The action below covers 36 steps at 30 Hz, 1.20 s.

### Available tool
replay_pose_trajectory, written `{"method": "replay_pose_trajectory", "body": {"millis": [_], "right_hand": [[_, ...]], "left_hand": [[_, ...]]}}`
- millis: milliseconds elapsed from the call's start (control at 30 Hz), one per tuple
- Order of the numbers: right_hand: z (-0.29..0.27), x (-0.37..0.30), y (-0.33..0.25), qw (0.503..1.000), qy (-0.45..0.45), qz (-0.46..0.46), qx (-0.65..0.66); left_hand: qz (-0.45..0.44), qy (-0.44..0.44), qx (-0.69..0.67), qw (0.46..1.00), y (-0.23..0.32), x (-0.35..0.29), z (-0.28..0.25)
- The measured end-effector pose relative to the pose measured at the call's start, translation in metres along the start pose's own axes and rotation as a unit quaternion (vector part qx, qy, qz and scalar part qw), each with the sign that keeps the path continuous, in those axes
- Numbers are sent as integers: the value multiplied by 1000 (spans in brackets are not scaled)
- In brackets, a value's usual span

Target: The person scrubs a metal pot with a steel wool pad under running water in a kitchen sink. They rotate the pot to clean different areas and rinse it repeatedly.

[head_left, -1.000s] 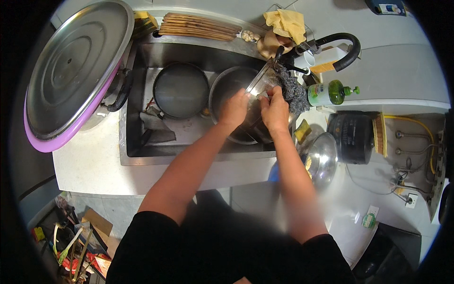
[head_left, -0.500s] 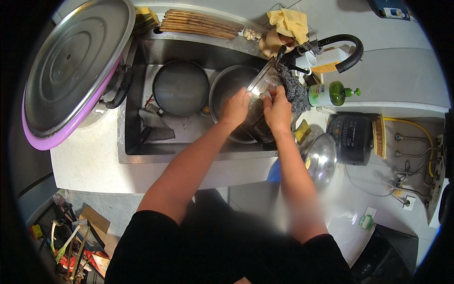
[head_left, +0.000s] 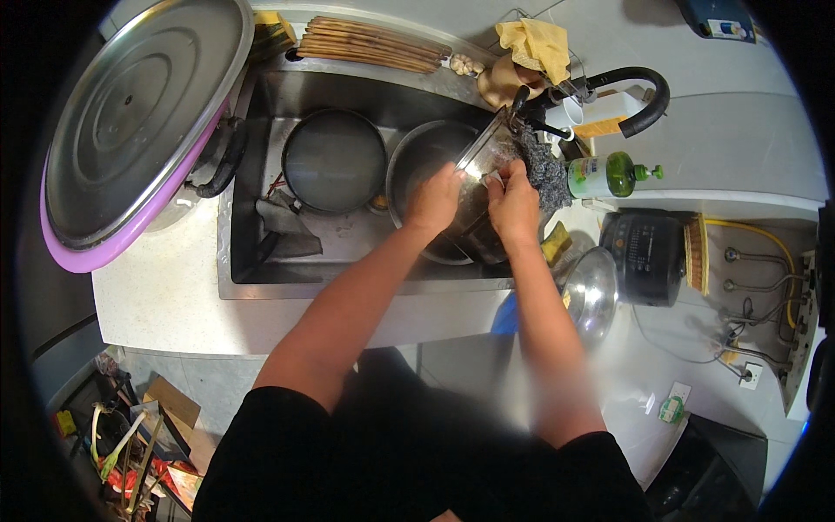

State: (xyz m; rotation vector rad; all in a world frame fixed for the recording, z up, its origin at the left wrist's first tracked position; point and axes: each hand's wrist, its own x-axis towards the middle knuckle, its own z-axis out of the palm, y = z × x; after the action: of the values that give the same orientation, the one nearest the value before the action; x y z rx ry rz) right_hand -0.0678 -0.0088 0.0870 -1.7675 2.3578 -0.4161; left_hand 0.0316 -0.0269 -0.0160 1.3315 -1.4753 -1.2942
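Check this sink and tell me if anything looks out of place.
Mildly odd: what looks like a grey cloth lies crumpled on the floor of the sink near the round pan, loose rather than hung up. I see no obvious damage.

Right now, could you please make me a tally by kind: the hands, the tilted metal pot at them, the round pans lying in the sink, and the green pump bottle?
Hands: 2 (left hand, right hand)
Tilted metal pot: 1
Round pans: 2 (left pan, right pan)
Green pump bottle: 1
Total: 6
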Motion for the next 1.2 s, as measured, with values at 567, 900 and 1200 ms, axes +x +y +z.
{"method": "replay_pose_trajectory", "body": {"millis": [567,900,1200], "right_hand": [[-2,4,-10,999,-5,3,-53],[5,4,-8,1000,3,-16,-27],[22,-39,25,967,-19,28,253]], "left_hand": [[18,17,-10,1000,-3,1,3],[27,33,-17,999,-5,0,6],[35,3,-79,996,-17,5,6]]}}
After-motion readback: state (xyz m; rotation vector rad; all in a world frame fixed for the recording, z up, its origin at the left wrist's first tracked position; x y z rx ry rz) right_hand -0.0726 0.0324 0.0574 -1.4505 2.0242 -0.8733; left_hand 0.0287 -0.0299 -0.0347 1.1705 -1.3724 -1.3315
